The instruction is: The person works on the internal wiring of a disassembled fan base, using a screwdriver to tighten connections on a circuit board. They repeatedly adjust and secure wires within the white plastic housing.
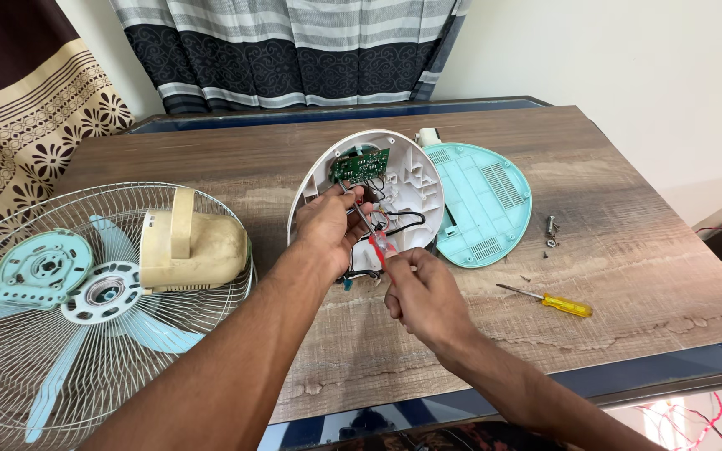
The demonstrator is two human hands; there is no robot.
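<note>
Your left fingers (346, 210) grip the white shell (411, 179) rim mid-worktop (628, 250); right fingers (407, 266) are clamped on a red-handled screwdriver (375, 238) in the wiring. Shell looks light, rigid, brittle; hold by the rim, off the green board (360, 164). Left: wire fan grille (10, 367). Right: ribbed teal cover (486, 205), yellow screwdriver (549, 301).

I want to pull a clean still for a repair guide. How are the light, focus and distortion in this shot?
Head view: soft, even daylight with faint shadows and no harsh glare on the wooden table; the left hand, right hand and green circuit board are sharp; the wide lens bows the table edges and stretches the fan grille at the left border.
</note>
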